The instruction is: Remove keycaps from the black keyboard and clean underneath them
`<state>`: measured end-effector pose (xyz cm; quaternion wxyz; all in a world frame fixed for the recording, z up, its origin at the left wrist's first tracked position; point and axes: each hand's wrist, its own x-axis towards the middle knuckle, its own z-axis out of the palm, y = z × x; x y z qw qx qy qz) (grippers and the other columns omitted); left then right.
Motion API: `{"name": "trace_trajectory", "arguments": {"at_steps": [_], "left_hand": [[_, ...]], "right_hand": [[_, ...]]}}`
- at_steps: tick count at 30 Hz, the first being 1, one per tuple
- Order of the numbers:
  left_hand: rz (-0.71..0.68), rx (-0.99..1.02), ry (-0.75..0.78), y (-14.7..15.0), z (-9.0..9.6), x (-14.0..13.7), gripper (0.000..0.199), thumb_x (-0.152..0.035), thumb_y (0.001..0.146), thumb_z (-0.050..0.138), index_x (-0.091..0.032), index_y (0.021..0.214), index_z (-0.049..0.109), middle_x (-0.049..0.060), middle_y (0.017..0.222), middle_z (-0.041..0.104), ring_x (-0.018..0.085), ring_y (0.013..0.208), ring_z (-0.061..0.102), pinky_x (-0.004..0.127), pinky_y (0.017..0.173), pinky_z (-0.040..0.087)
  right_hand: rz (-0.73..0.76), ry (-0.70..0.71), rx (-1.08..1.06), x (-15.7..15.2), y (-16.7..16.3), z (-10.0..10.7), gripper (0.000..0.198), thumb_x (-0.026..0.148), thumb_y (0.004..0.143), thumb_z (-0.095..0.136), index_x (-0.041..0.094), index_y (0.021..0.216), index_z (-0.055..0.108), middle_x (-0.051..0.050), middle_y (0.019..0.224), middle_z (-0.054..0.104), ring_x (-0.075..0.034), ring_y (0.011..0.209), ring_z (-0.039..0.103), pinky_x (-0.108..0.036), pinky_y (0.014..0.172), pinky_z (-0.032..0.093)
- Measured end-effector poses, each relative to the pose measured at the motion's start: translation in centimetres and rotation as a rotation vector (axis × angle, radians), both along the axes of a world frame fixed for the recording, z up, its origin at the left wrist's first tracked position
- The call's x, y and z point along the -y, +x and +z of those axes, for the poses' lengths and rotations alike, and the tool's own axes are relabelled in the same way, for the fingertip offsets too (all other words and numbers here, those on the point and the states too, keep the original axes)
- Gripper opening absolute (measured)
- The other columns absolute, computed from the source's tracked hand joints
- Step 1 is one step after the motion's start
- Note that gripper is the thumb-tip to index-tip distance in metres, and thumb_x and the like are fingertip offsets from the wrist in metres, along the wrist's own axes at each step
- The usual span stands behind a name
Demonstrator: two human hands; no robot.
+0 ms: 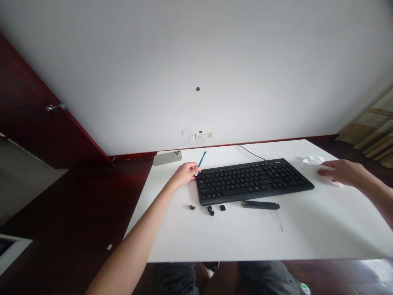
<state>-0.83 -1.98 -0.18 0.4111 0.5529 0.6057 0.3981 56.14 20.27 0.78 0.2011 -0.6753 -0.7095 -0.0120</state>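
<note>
My left hand [186, 173] is closed around a thin blue brush-like stick [202, 158] with a pale, flared tip pointing up. It is at the upper left corner of a black keyboard [242, 181]; whether it touches the keyboard I cannot tell. My right hand [345, 172] has its fingers curled over a crumpled white tissue [313, 160], right of the keyboard. Part of the tissue is hidden under that hand. In front of the keyboard lie a long dark strip-like piece [260, 205], a thin bent wire [278, 221] and several small black keycaps [222, 207].
A phone [167, 158] lies at the back left of the white table [227, 241]. The keyboard's cable [252, 153] runs off the back edge. Beyond are a wall with sockets [210, 135], a dark red door [27, 98] and a curtain [374, 127].
</note>
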Motion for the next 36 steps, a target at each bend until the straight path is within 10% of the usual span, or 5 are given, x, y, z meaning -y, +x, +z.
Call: {"name": "trace_trajectory", "arguments": {"at_steps": [5, 10, 18, 28, 36], "left_hand": [[-0.064, 0.087, 0.032, 0.2, -0.1, -0.4, 0.038, -0.056, 0.090, 0.072, -0.018, 0.084, 0.067, 0.007, 0.096, 0.071, 0.017, 0.088, 0.069, 0.034, 0.086, 0.063], [0.400, -0.142, 0.307, -3.6, 0.6, -1.4, 0.027, -0.043, 0.100, 0.057, -0.020, 0.088, 0.066, 0.005, 0.088, 0.071, 0.017, 0.081, 0.067, 0.028, 0.079, 0.054], [0.635, -0.165, 0.474, -7.5, -1.3, -2.3, 0.031, -0.046, 0.101, 0.052, -0.021, 0.090, 0.067, 0.005, 0.091, 0.075, 0.018, 0.080, 0.067, 0.026, 0.076, 0.050], [0.649, -0.110, 0.426, -7.9, -2.5, -3.0, 0.029, -0.044, 0.101, 0.053, -0.022, 0.090, 0.068, 0.004, 0.091, 0.076, 0.019, 0.081, 0.068, 0.028, 0.078, 0.051], [0.646, -0.119, 0.383, -8.1, -3.3, -3.1, 0.027, -0.043, 0.098, 0.055, -0.022, 0.089, 0.069, 0.004, 0.087, 0.073, 0.020, 0.081, 0.066, 0.029, 0.077, 0.052]], "right_hand": [[-0.074, 0.004, -0.081, -1.2, -5.0, 6.0, 0.020, 0.052, 0.086, 0.072, 0.038, 0.073, 0.068, -0.012, 0.068, 0.069, -0.033, 0.075, 0.071, -0.054, 0.083, 0.052], [0.332, 0.021, -0.248, 1.7, -22.3, 10.3, 0.022, 0.045, 0.092, 0.073, 0.026, 0.101, 0.080, -0.009, 0.080, 0.077, -0.024, 0.071, 0.066, -0.044, 0.074, 0.051], [1.123, -0.382, -0.052, 7.7, -45.2, 2.0, 0.023, 0.023, 0.078, 0.085, 0.023, 0.101, 0.086, -0.004, 0.104, 0.085, -0.022, 0.097, 0.074, -0.027, 0.089, 0.052], [0.684, -0.244, -0.032, -3.8, -37.6, 6.2, 0.030, 0.029, 0.098, 0.067, 0.006, 0.114, 0.079, -0.016, 0.097, 0.080, -0.017, 0.077, 0.062, -0.034, 0.078, 0.049], [1.261, -0.533, -0.013, 3.8, -38.3, 1.3, 0.023, 0.036, 0.087, 0.077, 0.024, 0.105, 0.085, -0.005, 0.107, 0.084, -0.024, 0.095, 0.076, -0.034, 0.087, 0.055]]}}
